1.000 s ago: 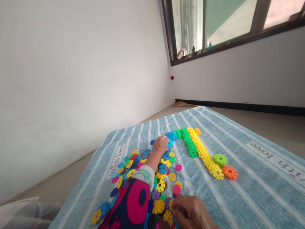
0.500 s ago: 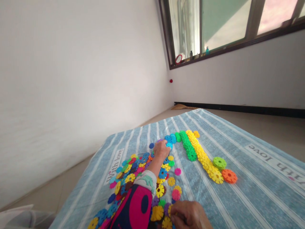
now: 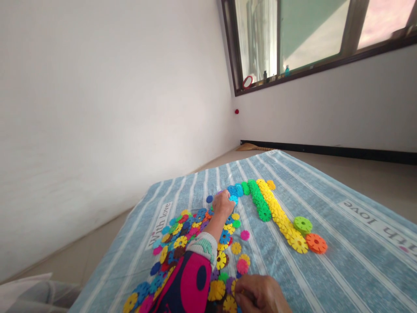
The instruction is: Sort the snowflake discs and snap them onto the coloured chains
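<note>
My left hand [image 3: 223, 204], in a pink and navy sleeve, reaches over the loose pile of notched plastic discs [image 3: 180, 242]. Its fingers curl downward beside a light blue disc [image 3: 233, 199] and a purple disc mostly covered by the hand. Whatever those fingers grip is hidden. My right hand [image 3: 262, 294] rests low at the pile's near right edge, fingers bent inward against the thumb, and its contents cannot be made out. Right of the pile lie an overlapping green row of discs [image 3: 259, 201] and a longer yellow row of discs [image 3: 280, 217].
A lime green disc [image 3: 302, 224] and an orange disc [image 3: 316, 244] lie beside the yellow row's near end. Blue striped cloth [image 3: 352, 248] covers the surface. White wall [image 3: 114, 108] stands to the left, with a window ledge [image 3: 312, 71] at the back right.
The view has shifted slightly, so everything sits a little further right. Both hands keep nearly the same pose and place over the discs.
</note>
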Tool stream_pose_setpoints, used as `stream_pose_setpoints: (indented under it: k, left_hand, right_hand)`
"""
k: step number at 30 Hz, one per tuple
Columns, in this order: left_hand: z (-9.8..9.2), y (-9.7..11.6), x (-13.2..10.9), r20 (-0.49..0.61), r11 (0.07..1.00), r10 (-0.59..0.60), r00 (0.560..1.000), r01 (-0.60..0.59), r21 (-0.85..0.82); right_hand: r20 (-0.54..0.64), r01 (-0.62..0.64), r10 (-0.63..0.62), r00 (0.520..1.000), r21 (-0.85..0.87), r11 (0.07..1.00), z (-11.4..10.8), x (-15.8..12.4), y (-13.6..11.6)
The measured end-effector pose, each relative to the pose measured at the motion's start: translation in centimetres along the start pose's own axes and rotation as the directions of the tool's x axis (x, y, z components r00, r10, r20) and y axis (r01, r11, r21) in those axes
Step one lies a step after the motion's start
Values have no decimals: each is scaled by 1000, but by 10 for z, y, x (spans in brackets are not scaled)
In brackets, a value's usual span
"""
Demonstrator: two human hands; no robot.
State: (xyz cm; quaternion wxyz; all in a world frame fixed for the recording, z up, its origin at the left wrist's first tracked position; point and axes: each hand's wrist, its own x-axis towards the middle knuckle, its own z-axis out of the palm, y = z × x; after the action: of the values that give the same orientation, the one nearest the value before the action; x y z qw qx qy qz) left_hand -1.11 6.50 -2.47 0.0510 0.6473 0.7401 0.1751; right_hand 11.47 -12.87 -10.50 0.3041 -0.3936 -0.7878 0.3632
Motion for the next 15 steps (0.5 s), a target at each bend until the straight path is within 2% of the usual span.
stream_pose_setpoints:
  k: [7, 15]
  left_hand:
    - [1, -11, -2, -37, 993, -42, 998, 37, -112]
    - [-24, -61, 28, -131, 971, -147, 980, 118, -207]
  right_hand:
    - [18, -8, 8, 1000, -8, 1000, -2, -2, 0]
    - [4, -24, 25, 1000, -11, 1000, -3, -2, -1]
